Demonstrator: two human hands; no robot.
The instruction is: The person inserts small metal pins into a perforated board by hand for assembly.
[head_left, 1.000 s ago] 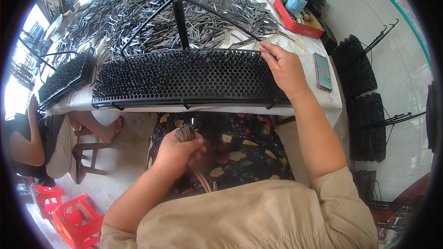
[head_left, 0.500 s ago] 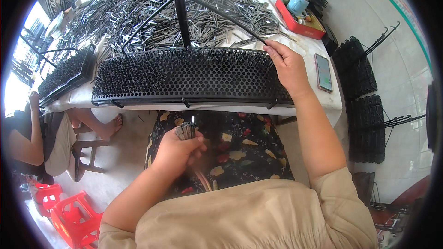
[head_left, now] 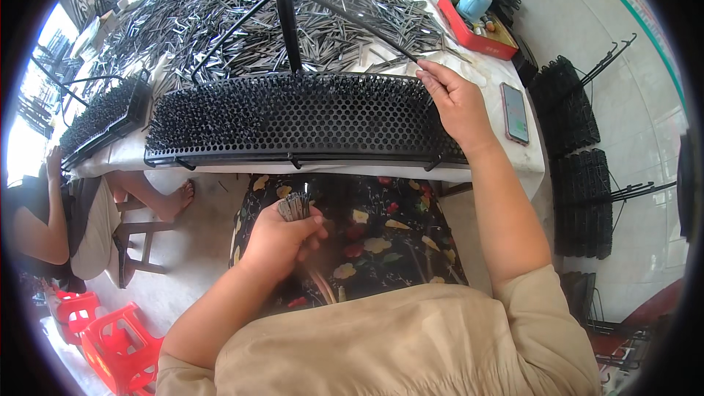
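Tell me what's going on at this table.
The person's left hand holds a bundle of thin strips over a floral cloth, while the right hand pinches a slanting rod near the right back corner of a black perforated rack. Dark pieces crowd its left side; holes farther right show bare. Loose strips lie heaped behind it.

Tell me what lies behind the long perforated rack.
A heap of thin dark strips spreads over white cloth behind the rack; whatever its panel covers is hidden.

Phone (head_left: 515, 113), blue jar (head_left: 475, 1), red tray (head_left: 488, 47)
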